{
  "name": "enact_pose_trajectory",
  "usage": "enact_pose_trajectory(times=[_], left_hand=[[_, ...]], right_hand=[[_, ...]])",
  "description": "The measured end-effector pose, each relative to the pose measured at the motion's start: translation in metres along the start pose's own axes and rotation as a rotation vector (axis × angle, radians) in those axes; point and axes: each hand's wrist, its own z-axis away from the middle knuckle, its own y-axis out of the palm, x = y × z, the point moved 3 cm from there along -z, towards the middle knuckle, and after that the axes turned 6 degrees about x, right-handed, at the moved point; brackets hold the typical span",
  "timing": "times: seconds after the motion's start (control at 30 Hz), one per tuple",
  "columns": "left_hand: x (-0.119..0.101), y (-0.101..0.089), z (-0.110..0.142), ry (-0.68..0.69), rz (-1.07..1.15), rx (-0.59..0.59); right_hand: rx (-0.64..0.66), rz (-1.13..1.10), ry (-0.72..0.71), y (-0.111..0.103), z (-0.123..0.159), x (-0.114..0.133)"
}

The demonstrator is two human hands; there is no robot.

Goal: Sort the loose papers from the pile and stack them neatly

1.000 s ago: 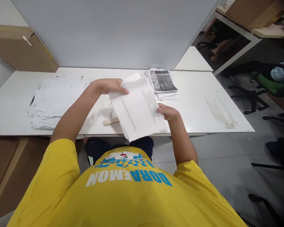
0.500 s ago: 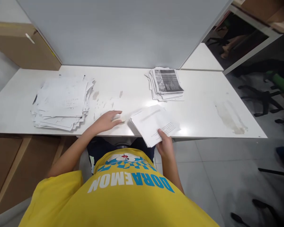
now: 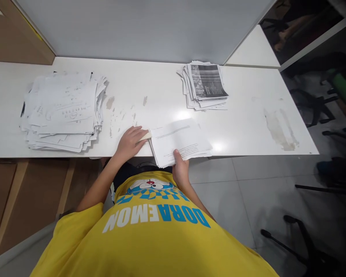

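- We find the sheaf (image 3: 180, 136) at the middle of the table's (image 3: 245, 123) front edge, its near corner overhanging that edge.
- Right hand (image 3: 181, 169): closed on the sheaf at its near side, thumb on the top sheet; the fingers below are largely hidden.
- Left hand (image 3: 132, 141): appears closed about a pale strip (image 3: 145, 136), close behind the front edge. The strip's tip lies at the sheaf's left side; whether the two touch, we cannot tell.
- We note a larger stack (image 3: 63, 104) towards the table's left end, reaching close to the front edge, its sheets ragged at the sides.
- A smaller stack (image 3: 209, 82), topped by a dark printed page, sits near the far edge, right of the middle.
- The sheaf's edges are uneven. We judge that a firm, flat thumb would stop the sheets sliding, and that tapping the sheaf square on the table would align them.
- We advise bringing the overhanging corner back onto the table for support, and holding the strip clear of loose edges, since a snag could crease or fan the paper.
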Motion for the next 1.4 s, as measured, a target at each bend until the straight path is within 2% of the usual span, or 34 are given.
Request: enact_pose_trajectory(times=[0.27, 0.53, 0.63, 0.77, 0.9, 1.03, 1.23, 1.4], left_hand=[[0.004, -0.003, 0.003, -0.005, 0.081, -0.071], [0.002, -0.005, 0.003, 0.026, 0.072, -0.138], [0.000, -0.004, 0.001, 0.054, 0.046, -0.122], [-0.001, -0.002, -0.001, 0.031, 0.048, -0.076], [-0.002, -0.005, 0.001, 0.042, 0.080, -0.124], [-0.001, -0.008, 0.003, -0.024, 0.106, -0.165], [-0.004, -0.007, 0.002, -0.005, 0.021, -0.122], [-0.003, -0.005, 0.000, 0.034, -0.002, -0.064]], right_hand=[[-0.042, 0.180, -0.047, -0.001, 0.005, -0.001], [-0.049, 0.173, -0.013, 0.000, 0.005, 0.001], [-0.053, 0.196, -0.019, 0.000, 0.007, 0.002], [-0.028, 0.194, -0.033, 0.002, 0.008, 0.004], [-0.027, 0.197, -0.033, 0.003, 0.006, 0.004], [-0.034, 0.229, -0.057, 0.003, 0.005, 0.008], [-0.028, 0.304, -0.108, 0.007, 0.004, 0.014], [-0.012, 0.299, -0.080, 0.009, 0.005, 0.012]])
